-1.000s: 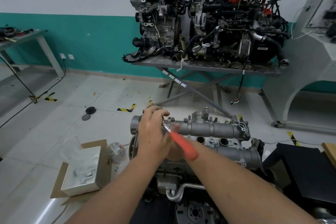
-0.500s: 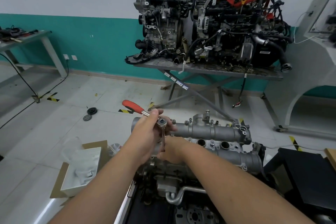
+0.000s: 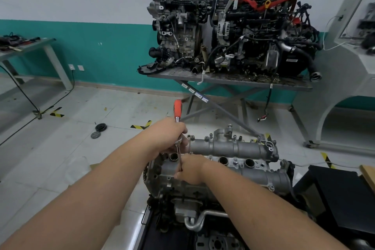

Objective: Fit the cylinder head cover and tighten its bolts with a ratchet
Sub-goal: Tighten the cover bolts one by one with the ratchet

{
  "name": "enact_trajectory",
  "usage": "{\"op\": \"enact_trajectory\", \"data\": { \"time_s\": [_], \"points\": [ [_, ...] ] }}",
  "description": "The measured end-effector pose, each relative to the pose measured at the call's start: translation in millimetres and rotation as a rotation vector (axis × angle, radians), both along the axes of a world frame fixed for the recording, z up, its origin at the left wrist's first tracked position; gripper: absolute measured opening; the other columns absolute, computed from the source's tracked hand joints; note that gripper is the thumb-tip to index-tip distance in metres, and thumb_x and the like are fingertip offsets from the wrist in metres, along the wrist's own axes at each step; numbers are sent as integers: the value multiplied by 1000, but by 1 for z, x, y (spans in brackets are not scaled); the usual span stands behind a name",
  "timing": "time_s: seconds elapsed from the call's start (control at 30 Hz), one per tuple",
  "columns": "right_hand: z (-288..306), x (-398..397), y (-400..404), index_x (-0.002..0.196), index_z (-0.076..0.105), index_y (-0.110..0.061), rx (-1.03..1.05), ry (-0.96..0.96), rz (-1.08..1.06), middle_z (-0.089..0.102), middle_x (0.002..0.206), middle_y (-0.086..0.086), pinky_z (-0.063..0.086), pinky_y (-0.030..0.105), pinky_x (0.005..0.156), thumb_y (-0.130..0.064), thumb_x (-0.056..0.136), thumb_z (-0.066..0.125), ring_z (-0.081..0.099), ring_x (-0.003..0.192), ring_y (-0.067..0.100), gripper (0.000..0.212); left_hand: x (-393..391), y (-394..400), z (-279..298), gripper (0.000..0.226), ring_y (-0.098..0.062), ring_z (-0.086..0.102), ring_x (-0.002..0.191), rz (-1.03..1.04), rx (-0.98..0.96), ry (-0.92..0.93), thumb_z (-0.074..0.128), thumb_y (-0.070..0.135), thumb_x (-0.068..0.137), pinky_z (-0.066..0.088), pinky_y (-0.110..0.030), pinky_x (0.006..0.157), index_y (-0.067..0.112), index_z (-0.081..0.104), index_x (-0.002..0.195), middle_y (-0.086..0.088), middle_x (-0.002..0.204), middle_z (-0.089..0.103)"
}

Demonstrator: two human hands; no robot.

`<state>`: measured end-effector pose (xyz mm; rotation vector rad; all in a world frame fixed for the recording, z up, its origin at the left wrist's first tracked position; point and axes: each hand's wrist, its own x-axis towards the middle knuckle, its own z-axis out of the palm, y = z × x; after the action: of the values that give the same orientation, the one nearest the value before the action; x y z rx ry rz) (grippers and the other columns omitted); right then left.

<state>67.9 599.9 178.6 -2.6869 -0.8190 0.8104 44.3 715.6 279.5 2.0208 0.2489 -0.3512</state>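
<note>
Now gripping the ratchet (image 3: 178, 111) near its head with left hand (image 3: 170, 137), handle toward twelve o'clock; right hand (image 3: 190, 169) pinching its extension at six, over cylinder head cover (image 3: 231, 149).

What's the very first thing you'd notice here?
Two bare arms reach to a silver cylinder head cover in the middle, where the left hand grips a ratchet with a bright orange handle pointing up and the right hand steadies its shaft. Behind, two big greasy engines sit on a metal table by the teal wall.
</note>
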Motion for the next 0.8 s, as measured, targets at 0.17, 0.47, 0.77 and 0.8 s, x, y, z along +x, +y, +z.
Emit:
{"op": "enact_trajectory", "data": {
  "time_s": [0.17,0.47,0.77,0.8],
  "points": [
    [-1,-1,0,86,57,-11,-1,-52,34,57,93,8,45,36,80,-35,99,53,58,92,28,28,6,-1,10,27,-18,50,65,-353,753,-264,40,31,102,38,-31,58,16,55,86,-1,76,56],
    [-12,-1,-2,119,62,-13,38,-181,-15,63,120,9,44,39,98,-35,96,57,56,114,30,32,-16,1,-47,38,-21,59,70,-201,1042,-1221,65,52,82,34,-34,67,19,60,64,3,76,60],
    [1,-2,7,121,61,-10,-27,-64,35,62,123,13,48,41,88,-24,98,50,59,106,31,29,-28,-35,-72,45,-9,67,68,409,-510,-577,33,63,94,53,-29,65,28,58,106,9,85,72],
    [-1,-3,6,116,62,-11,-6,-48,50,63,118,11,47,39,86,-23,98,47,57,99,29,26,-26,-36,-71,48,-13,68,65,480,-638,-462,30,61,98,53,-31,66,25,61,105,3,79,74]
  ]
}}
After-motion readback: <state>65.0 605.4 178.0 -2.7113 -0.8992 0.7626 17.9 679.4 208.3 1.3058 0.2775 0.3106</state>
